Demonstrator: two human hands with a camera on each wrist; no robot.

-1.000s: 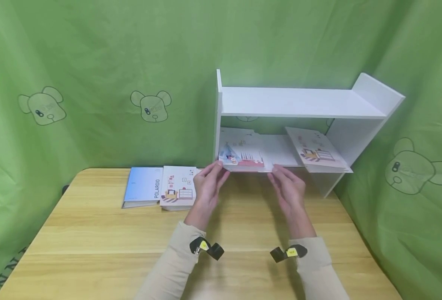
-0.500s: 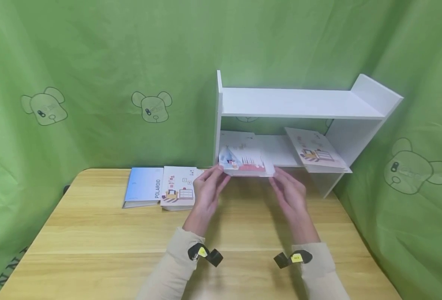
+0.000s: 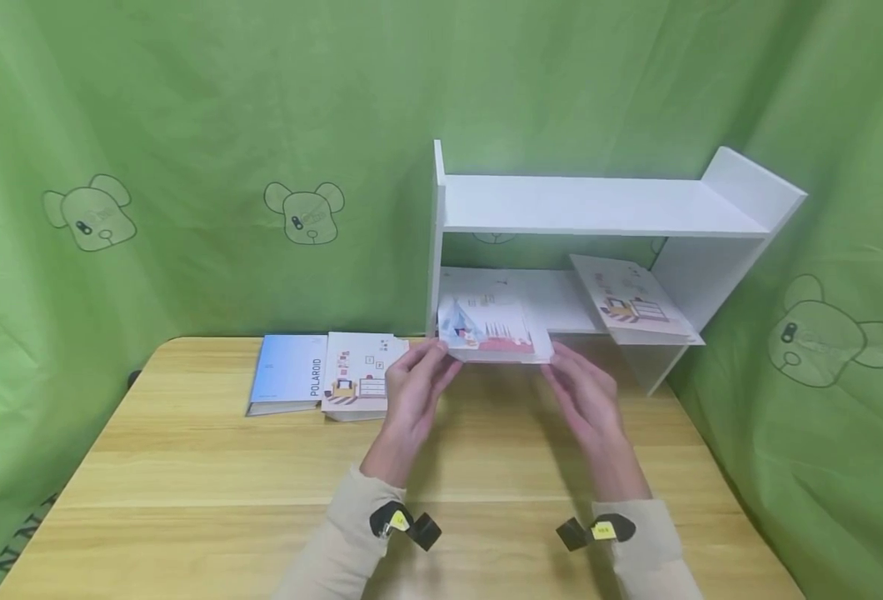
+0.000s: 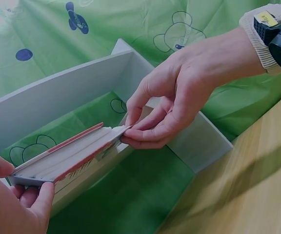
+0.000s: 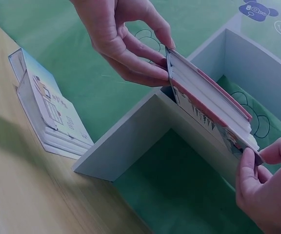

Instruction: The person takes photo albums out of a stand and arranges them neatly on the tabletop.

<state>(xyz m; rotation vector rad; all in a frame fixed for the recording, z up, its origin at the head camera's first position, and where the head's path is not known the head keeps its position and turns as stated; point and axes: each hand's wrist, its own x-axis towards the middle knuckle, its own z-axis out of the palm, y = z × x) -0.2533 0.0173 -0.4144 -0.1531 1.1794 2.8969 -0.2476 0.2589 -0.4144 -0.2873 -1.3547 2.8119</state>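
Observation:
Both hands hold a thick white photo album (image 3: 486,321) with a blue tent and a red strip on its cover. It lies at the left end of the lower shelf, its near edge jutting past the shelf front. My left hand (image 3: 415,383) pinches its near left corner, and my right hand (image 3: 586,390) pinches the near right corner. In the left wrist view the album's page edges (image 4: 74,151) show between red-edged covers. Thumb and fingers of the left hand (image 5: 130,44) grip one end in the right wrist view, the right hand (image 5: 272,183) the other.
A white two-tier shelf (image 3: 606,204) stands at the back right of the wooden table (image 3: 209,483). Another white album (image 3: 632,300) leans at the lower shelf's right end. On the table lie a blue POLAROID album (image 3: 284,371) and a white album (image 3: 355,375). Green curtains (image 3: 209,100) hang behind.
Both hands have moved toward me, drawing the photo album forward with its near edge past the shelf front. The other albums have stayed in place.

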